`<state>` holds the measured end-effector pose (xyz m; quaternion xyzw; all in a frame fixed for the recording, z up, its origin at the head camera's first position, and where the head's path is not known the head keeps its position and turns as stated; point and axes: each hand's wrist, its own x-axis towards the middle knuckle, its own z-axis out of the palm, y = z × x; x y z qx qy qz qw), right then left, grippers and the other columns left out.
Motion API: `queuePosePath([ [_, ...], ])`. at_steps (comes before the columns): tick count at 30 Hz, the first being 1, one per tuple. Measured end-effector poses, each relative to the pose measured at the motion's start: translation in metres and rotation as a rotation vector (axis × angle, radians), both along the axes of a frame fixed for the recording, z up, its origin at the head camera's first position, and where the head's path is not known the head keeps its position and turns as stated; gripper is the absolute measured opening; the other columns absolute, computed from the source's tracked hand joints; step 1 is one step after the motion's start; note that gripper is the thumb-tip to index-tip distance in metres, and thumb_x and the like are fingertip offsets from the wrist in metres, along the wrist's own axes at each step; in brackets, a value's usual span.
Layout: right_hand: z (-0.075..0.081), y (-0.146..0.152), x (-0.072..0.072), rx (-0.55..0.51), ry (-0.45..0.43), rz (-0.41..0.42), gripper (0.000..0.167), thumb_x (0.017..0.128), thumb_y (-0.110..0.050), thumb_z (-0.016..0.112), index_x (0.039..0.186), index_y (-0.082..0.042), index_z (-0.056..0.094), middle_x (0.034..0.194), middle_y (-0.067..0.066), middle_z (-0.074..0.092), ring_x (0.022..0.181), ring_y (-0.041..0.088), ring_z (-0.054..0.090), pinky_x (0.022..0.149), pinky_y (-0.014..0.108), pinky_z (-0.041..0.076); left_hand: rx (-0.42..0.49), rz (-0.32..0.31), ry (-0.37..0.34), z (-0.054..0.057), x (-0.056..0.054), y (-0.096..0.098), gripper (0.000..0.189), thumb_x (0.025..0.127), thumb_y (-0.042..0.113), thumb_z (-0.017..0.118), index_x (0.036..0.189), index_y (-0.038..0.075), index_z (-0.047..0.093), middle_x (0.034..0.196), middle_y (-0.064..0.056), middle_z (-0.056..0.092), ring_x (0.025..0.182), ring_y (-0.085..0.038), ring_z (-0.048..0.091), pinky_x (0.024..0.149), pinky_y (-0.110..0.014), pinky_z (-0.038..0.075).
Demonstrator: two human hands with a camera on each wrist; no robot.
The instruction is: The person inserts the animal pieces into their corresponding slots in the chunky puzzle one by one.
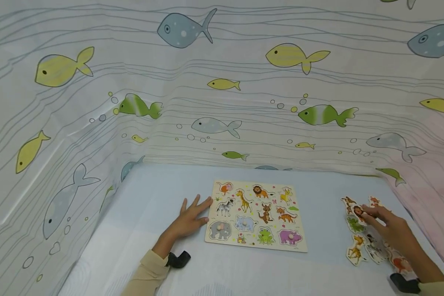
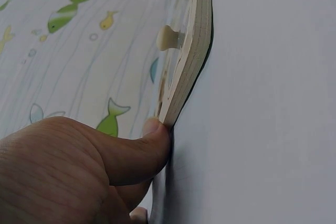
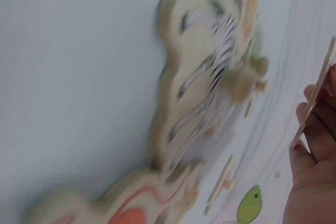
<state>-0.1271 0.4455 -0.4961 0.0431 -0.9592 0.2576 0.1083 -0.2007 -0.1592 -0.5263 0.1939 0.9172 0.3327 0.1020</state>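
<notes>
A wooden animal puzzle board lies in the middle of the table. My left hand, fingers spread, rests at its left edge; in the left wrist view the thumb touches the board's edge. Knobbed elephant and hippo pieces are in the lower row. On the right, my right hand pinches a lion puzzle piece over loose pieces; in the right wrist view the held piece shows edge-on. Below it lie a giraffe piece and a zebra piece.
A green piece, a brown piece and an orange piece are also in the right-hand group. An orange-red piece lies near the right wrist. A fish-patterned curtain surrounds the pale table.
</notes>
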Motion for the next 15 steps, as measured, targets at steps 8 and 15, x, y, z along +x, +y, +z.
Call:
queuePosePath([
  [8,0.008,-0.029,-0.005,-0.022,0.062,-0.025,0.028,0.093,-0.025,0.072,0.117,-0.011,0.073,0.108,0.004,0.075,0.079,-0.024,0.041,0.054,0.024,0.050,0.004,-0.005,-0.008,0.000,-0.001,-0.001,0.065,0.096,0.020,0.066,0.155,0.017,0.038,0.162,-0.002,0.035,0.156,-0.035,0.010,0.122,-0.059,-0.015],
  [15,0.007,-0.046,-0.012,-0.104,0.150,0.054,0.032,0.091,-0.017,0.074,0.123,-0.013,0.073,0.120,-0.034,0.058,0.090,-0.030,0.047,0.058,0.005,0.043,0.001,-0.005,-0.005,-0.001,-0.001,-0.001,0.066,0.095,0.022,0.066,0.155,0.017,0.038,0.162,-0.001,0.034,0.156,-0.033,0.009,0.122,-0.059,-0.016],
])
